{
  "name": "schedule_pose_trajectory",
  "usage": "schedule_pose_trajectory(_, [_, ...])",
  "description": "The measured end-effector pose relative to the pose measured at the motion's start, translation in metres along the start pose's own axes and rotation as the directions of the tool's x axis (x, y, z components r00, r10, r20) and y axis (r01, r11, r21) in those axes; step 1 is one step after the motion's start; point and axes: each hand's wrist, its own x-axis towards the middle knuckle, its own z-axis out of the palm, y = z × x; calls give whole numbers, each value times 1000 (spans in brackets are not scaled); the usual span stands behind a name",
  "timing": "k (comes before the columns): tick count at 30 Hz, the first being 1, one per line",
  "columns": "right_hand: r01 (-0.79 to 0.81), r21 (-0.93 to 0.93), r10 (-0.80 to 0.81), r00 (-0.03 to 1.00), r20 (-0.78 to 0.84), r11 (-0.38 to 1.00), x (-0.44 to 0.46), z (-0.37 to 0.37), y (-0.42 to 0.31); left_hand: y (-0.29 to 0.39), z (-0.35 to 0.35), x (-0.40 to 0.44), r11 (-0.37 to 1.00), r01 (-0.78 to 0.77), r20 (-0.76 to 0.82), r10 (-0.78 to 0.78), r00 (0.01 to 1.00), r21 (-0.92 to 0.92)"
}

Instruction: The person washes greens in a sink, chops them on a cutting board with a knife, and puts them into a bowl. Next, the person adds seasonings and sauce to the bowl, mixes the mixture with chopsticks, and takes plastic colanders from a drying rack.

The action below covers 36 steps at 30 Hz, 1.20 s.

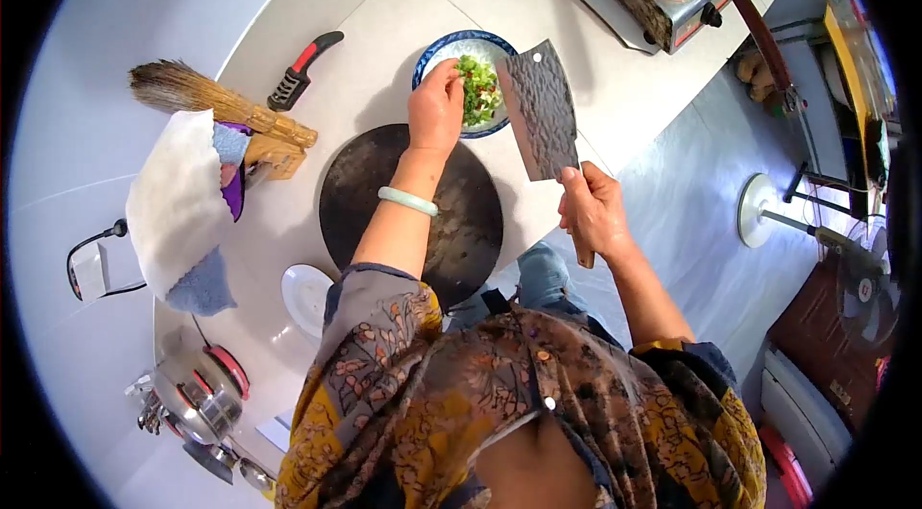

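My right hand grips the handle of a broad cleaver, its dark blade pointing up beside the bowl's right edge. My left hand, fingers bent together, is over the left part of a blue-rimmed bowl; its fingertips are at the chopped green vegetables with small red bits. Whether the fingertips pinch any pieces is too small to tell. Below the bowl lies a round dark chopping board, partly covered by my left forearm, which wears a pale green bangle.
A black and red knife sharpener, a straw brush and cloths are at the left. A white plate sits below them, near a metal kettle. A gas stove with pans stands top right; a fan is far right.
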Motion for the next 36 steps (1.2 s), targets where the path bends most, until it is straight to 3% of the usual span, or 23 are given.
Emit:
schedule_pose_trajectory(8, [3, -70, 1, 998, 56, 998, 5, -24, -4, 14, -2, 6, 989, 102, 21, -100, 995, -109])
schedule_pose_trajectory(9, [-8, -77, 13, 998, 60, 997, 6, -25, -3, 5, 7, 2, 997, 75, 60, -75, 995, -3])
schedule_pose_trajectory(10, [-19, -86, 24, 997, 68, 996, 7, -27, -2, 1, 8, -1, 976, -15, 188, -27, 982, 218])
schedule_pose_trajectory(12, [13, -109, -4, 996, 85, 994, 10, -33, -2, -5, 16, -4, 986, -3, 154, -23, 988, 166])
schedule_pose_trajectory(14, [8, -109, 2, 996, 91, 994, 5, -38, 0, 16, 12, 3, 987, 157, 95, -158, 983, 20])
schedule_pose_trajectory(15, [0, -103, 10, 995, 98, 995, 4, -41, -1, 4, 15, 4, 940, 257, 84, -244, 966, -224])
schedule_pose_trajectory(16, [-1, -94, 11, 994, 105, 996, 6, -43, -3, 11, 9, 9, 782, 415, 151, -392, 907, -464])
schedule_pose_trajectory(18, [15, -91, -4, 993, 118, 996, 8, -47, -2, 22, -5, 15, 336, 508, 296, -516, 804, -793])
schedule_pose_trajectory(21, [1, -55, 6, 991, 130, 998, 10, -53, 1, 24, -17, 11, 195, 470, 318, -514, 796, -861])
schedule_pose_trajectory(27, [-21, -56, 29, 987, 159, 998, 11, -57, -6, 27, -17, 3, 292, 471, 289, -496, 819, -833])
schedule_pose_trajectory(30, [-7, -75, 19, 987, 161, 997, 9, -60, -6, 40, -5, 7, 601, 511, 200, -507, 838, -615])
schedule_pose_trajectory(31, [-1, -82, 14, 987, 158, 997, 8, -61, -6, 40, 1, 6, 742, 431, 127, -430, 894, -514])
schedule_pose_trajectory(34, [-15, -48, 21, 991, 130, 999, 4, -62, -2, 56, 12, 4, 880, 374, -8, -394, 919, -293])
schedule_pose_trajectory(36, [-29, -51, 35, 994, 107, 998, -1, -63, 0, 40, 24, 2, 966, 248, -91, -254, 963, -66])
